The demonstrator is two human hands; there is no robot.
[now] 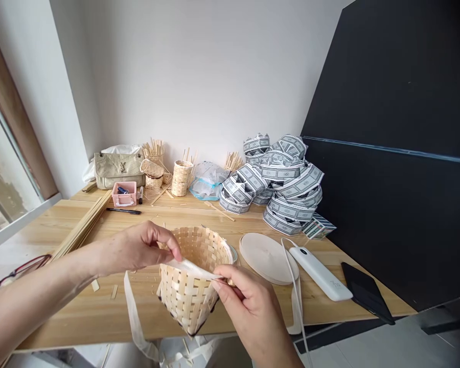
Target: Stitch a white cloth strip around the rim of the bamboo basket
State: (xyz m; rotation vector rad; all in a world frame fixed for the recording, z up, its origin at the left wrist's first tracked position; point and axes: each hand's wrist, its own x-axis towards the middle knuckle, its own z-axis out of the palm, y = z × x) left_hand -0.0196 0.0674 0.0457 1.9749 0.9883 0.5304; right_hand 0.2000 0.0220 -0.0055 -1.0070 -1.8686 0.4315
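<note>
A woven basket (pixel 187 296) of pale wooden strips stands near the table's front edge, its mouth facing up and tilted toward me. Along its near rim runs a white fabric ribbon (pixel 195 269). My left hand (pixel 147 248) pinches the ribbon at the rim's left side. At the right side, my right hand (pixel 249 306) pinches the same ribbon between thumb and forefinger. A loose length of ribbon hangs past the table edge on the left. Part of the basket's right side is hidden behind my right hand.
A flat roll of beige webbing (pixel 266 255), a white power bank (pixel 321 273) with a cable and a black phone (pixel 367 292) lie right. Behind are patterned paper bands (pixel 287 189), small woven baskets (pixel 181 179), a pink box (pixel 124 194) and a bag (pixel 118 168). Wooden strips (pixel 82 222) lie left.
</note>
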